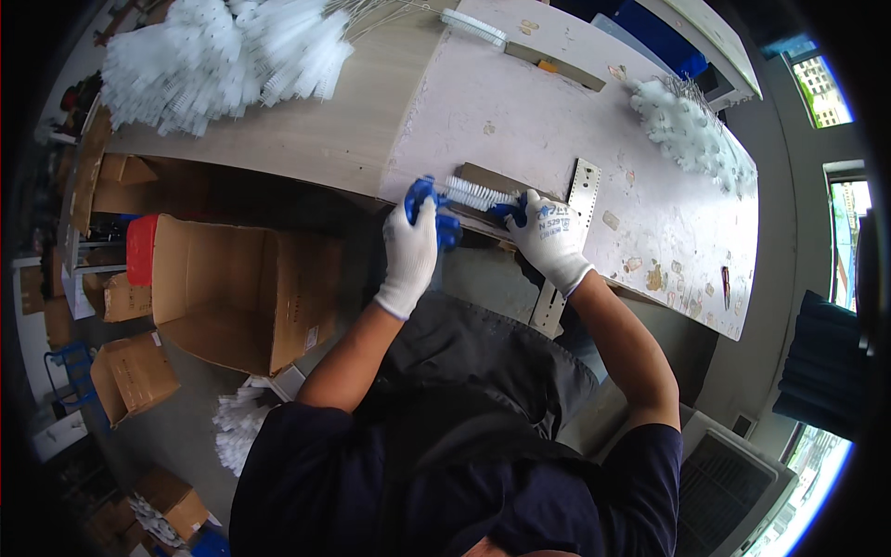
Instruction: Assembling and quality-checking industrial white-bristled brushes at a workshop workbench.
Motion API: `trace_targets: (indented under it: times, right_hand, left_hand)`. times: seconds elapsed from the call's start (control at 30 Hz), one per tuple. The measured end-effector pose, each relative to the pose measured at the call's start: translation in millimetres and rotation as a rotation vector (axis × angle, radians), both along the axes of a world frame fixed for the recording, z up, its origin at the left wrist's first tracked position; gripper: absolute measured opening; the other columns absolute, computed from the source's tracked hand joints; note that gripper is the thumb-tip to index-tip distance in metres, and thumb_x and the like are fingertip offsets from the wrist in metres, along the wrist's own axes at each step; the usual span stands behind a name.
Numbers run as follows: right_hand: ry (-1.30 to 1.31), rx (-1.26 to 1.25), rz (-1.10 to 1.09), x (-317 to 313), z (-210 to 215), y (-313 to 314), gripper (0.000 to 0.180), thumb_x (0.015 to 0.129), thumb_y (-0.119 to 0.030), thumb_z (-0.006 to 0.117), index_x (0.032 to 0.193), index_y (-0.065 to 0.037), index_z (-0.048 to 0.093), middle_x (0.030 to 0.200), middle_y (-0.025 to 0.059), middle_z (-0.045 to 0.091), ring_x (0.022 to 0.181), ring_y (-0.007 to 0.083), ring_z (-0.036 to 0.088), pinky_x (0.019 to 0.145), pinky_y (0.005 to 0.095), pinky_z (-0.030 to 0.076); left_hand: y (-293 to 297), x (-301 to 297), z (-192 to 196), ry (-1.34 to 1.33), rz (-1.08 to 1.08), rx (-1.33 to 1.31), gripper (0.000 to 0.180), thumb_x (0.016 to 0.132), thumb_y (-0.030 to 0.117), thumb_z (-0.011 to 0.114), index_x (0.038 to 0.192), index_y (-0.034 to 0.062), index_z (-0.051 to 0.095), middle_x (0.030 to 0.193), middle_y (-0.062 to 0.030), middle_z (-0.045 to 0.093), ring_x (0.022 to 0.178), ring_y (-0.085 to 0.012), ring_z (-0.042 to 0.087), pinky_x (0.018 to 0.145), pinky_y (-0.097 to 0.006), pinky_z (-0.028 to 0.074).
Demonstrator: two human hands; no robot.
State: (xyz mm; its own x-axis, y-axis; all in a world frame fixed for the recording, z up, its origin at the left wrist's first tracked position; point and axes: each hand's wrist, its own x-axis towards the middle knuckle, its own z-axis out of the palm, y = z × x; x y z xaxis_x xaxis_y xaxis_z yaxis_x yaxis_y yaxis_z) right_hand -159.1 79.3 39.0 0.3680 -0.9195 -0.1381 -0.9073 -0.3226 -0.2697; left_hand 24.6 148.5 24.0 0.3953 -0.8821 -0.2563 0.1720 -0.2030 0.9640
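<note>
Open cardboard box (232, 297) on floor at far left, red container (141, 249) touching its left wall. Heap of white bristle brushes (218, 56) on table (520, 111) above. Left hand (413, 243) – white glove, blue palm – clenched on left end of white brush (475, 193), at near table edge. Right hand (546, 237), gloved alike, grips brush's right end, just beside perforated metal strip (583, 190). Second brush pile (691, 130) further right – well apart from hands.

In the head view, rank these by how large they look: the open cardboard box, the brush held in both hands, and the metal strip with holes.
1. open cardboard box
2. metal strip with holes, partly hidden by the right hand
3. brush, its ends covered by the left hand and right hand
</note>
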Motion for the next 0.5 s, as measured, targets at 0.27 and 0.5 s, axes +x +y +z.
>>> trace_targets:
  times: [0.27, 0.5]
  right_hand:
    - [0.042, 0.034, 0.080, -0.3, -13.7, -3.4, 0.036, 0.086, -0.035, 0.065, 0.101, -0.002, 0.060, 0.079, 0.0155, 0.069, 0.073, 0.0315, 0.069, 0.069, 0.0436, 0.053]
    - [-0.134, -0.130, 0.127, -9.1, -27.4, 0.1, 0.031, 0.076, -0.028, 0.073, 0.091, -0.006, 0.058, 0.076, 0.0127, 0.066, 0.070, 0.0320, 0.066, 0.065, 0.0429, 0.050]
  left_hand:
    - [-129.2, -26.1, -7.6, 0.511, 0.285, 0.000, 0.023, 0.096, 0.015, 0.051, 0.106, 0.0020, 0.067, 0.068, -0.0032, 0.053, 0.054, -0.0152, 0.054, 0.049, -0.031, 0.048]
    - [-181.8, -109.5, -3.7, -0.224, -0.372, 0.100, 0.019, 0.088, 0.011, 0.055, 0.083, 0.0061, 0.072, 0.056, 0.0034, 0.049, 0.046, -0.0085, 0.041, 0.044, -0.027, 0.035]
